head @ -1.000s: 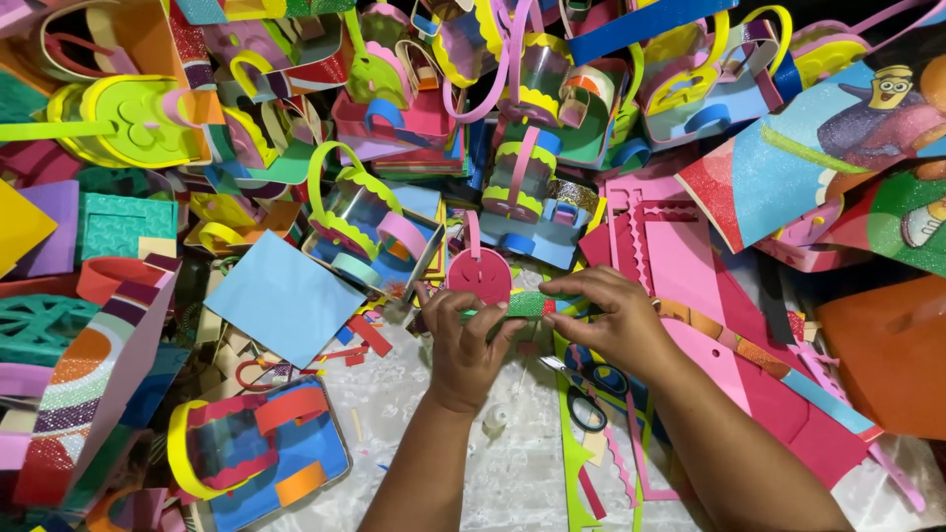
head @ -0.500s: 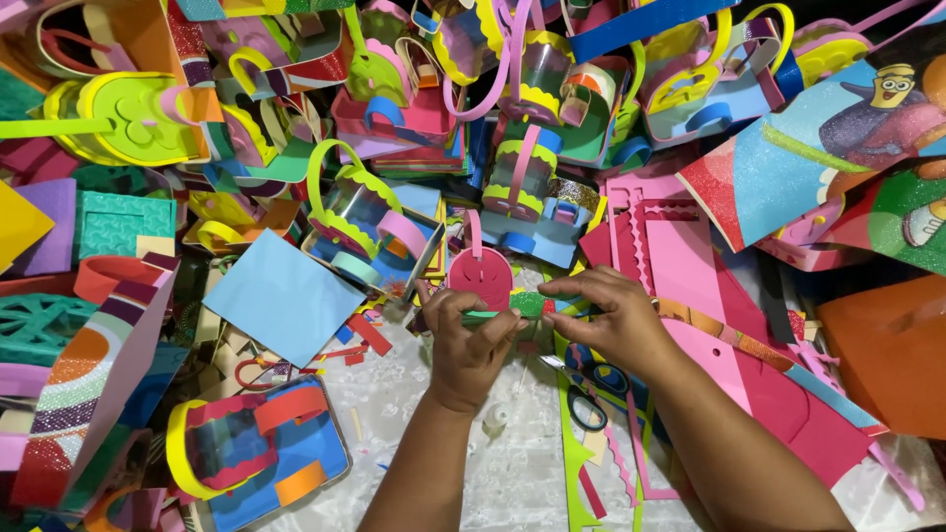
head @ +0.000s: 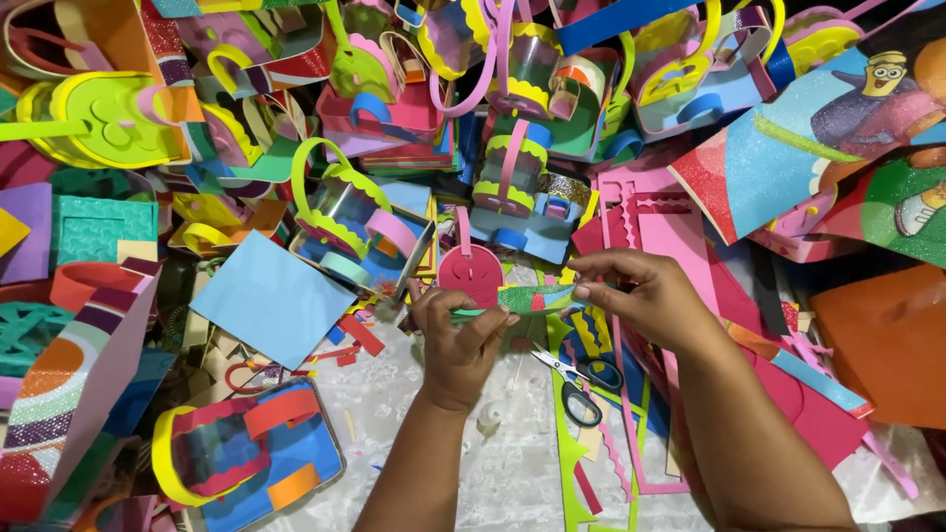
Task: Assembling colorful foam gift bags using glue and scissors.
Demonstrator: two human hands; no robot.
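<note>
Surface: white patterned cloth (head: pixel 463 473) covers it, nearest the camera, below the green strip.
Scissors: black-handled pair (head: pixel 581 379) lies just below and right of the green strip, on foam scraps.
Small pot: a white round cap or pot (head: pixel 490 416) sits below the strip, beside the left forearm.
Left hand: left hand (head: pixel 458 340) grips the strip's left end; fingers (head: pixel 493 320) closed on it, thumb on top.
Right hand: right hand (head: pixel 641 296) pinches the strip's right end; fingers (head: pixel 591 292) pressed together on it.
Green strip: glittery green foam strip (head: pixel 522 299) is stretched level between both hands, above the cloth.
Pink piece: pink round-topped foam piece (head: pixel 471 274) stands just above the strip, touching the left fingers.
Blue sheet: light blue foam sheet (head: pixel 271 296) lies well left of the strip.
Finished bag: foam bag with yellow handle (head: pixel 246 453) lies lower left of the strip.
Far pile: many coloured foam baskets (head: pixel 512 158) heaped beyond the strip.
</note>
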